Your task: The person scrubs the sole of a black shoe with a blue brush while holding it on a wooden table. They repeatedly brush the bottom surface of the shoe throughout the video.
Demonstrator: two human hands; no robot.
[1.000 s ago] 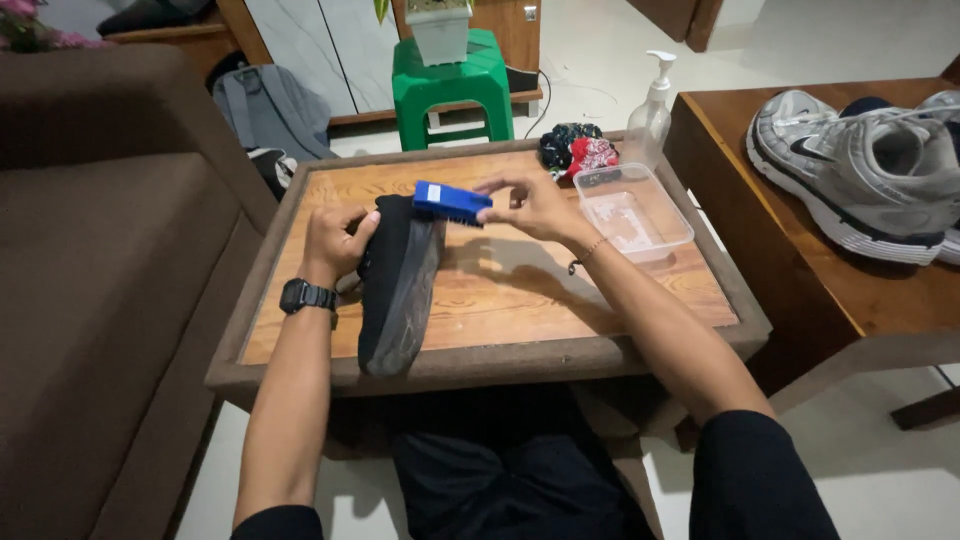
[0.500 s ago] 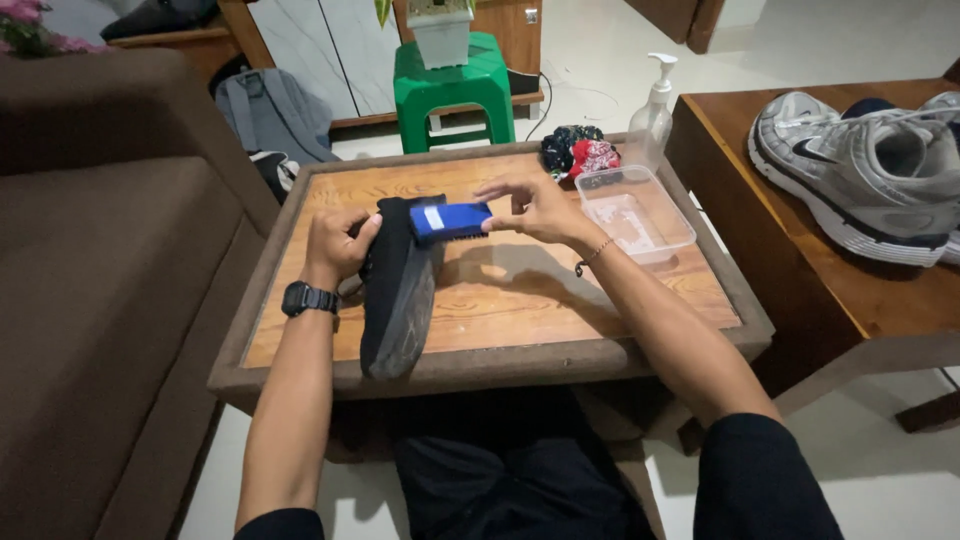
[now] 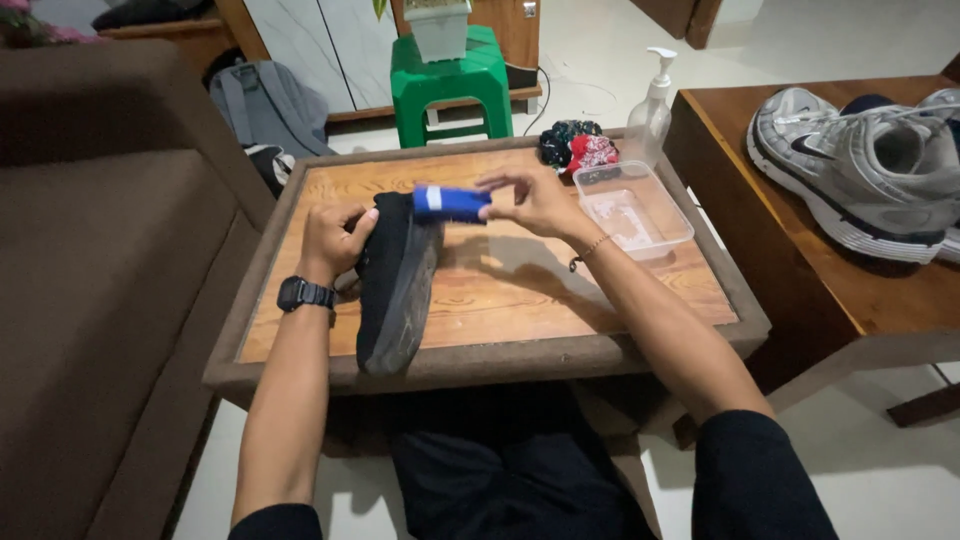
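Now — black shoe (image 3: 395,280) on edge | long axis near-far | blue brush (image 3: 450,203) crosswise

Left hand (image 3: 332,238): fingers curled in a firm grasp, thumb uppermost, wrist bent slightly inward; forearm bare and stretched forward. Right hand (image 3: 535,203): raised just above table height, fingertips pinched together and pointing left, palm down; forearm bare, angled inward from the elbow.

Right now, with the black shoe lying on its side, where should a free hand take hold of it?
Probably at the heel end of the black shoe, coming from the near edge of the wooden tray: the left hand and blue brush occupy the far end.
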